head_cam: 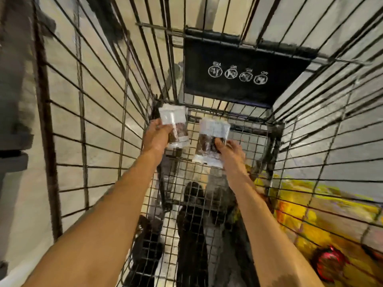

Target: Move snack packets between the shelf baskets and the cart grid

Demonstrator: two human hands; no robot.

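Note:
Both my arms reach down into a wire shopping cart. My left hand [155, 136] grips a clear snack packet [174, 123] with a white top and dark contents, held near the cart's far left corner. My right hand [230, 151] holds a second, similar packet [211, 137], thumb on its dark lower part, just above the cart's grid floor [186, 195]. The two packets are side by side and apart.
Cart walls of dark wire [87, 121] rise on both sides. A black flap with white round icons [238, 73] hangs at the far end. Yellow packaged goods [310, 204] and a red item [329, 264] show through the right wall. Dark shoes show through the floor.

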